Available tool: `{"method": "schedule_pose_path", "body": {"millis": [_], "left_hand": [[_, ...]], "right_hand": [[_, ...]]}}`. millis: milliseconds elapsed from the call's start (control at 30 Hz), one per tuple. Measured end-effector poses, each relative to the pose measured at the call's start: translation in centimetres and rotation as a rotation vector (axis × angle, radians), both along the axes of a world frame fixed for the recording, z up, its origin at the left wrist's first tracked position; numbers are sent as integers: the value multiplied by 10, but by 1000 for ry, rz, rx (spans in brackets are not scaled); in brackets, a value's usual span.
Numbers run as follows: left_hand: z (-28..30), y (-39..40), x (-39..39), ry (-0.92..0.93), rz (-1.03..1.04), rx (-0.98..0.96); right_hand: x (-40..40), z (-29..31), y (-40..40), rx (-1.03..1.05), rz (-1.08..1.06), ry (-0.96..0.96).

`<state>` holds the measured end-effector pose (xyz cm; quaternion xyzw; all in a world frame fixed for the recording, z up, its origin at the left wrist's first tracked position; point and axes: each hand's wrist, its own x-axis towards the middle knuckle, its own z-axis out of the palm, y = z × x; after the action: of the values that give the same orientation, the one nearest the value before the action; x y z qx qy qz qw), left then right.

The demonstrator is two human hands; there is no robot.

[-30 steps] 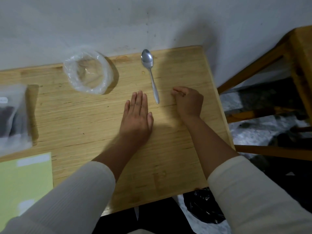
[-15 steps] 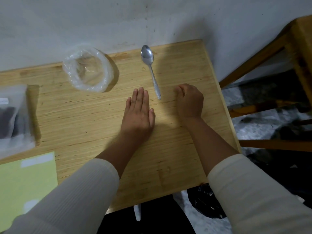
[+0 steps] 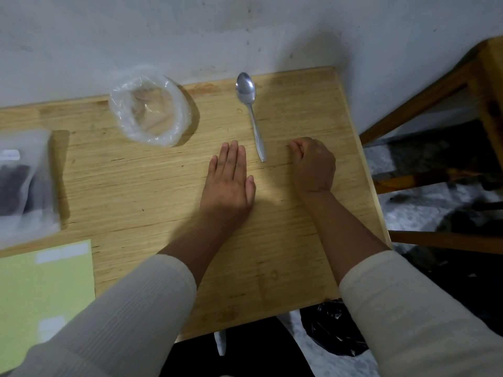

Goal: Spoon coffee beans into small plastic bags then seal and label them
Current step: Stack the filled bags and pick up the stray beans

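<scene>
A metal spoon (image 3: 251, 112) lies on the wooden table (image 3: 141, 191), bowl toward the wall, handle pointing at me. My left hand (image 3: 230, 180) rests flat on the table just left of the handle's end, fingers straight. My right hand (image 3: 313, 165) sits to the right of the handle with its fingers curled under, holding nothing. A rolled-down clear plastic bag (image 3: 149, 110) stands open at the back, left of the spoon. At the far left edge stands a frosted pouch (image 3: 21, 183) with dark contents.
A pale green sheet with white labels (image 3: 43, 289) lies at the table's near left corner. A white wall runs behind the table. A wooden chair frame (image 3: 441, 85) stands to the right, and a black bag (image 3: 332, 327) sits on the floor below the table's front edge.
Both hands stay in nearly the same places on the table. My head has shifted slightly, so the view moved a little; the spoon and bags have not moved.
</scene>
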<state>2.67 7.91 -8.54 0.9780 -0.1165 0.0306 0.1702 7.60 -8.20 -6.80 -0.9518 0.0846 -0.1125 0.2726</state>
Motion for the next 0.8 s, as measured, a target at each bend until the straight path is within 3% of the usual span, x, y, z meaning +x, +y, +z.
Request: {"method": "schedule_pose_path", "body": {"millis": [200, 400, 600, 800], "left_hand": [[-1, 2, 0, -5, -6, 26], [3, 2, -3, 58, -68, -36], [11, -10, -18, 208, -294, 4], [12, -49, -61, 216, -623, 13]], "right_hand": [[1, 4, -1, 30, -39, 78], [-29, 18, 2, 245, -207, 67], [-82, 26, 11, 404, -477, -11], [-154, 36, 10, 530, -781, -90]]}}
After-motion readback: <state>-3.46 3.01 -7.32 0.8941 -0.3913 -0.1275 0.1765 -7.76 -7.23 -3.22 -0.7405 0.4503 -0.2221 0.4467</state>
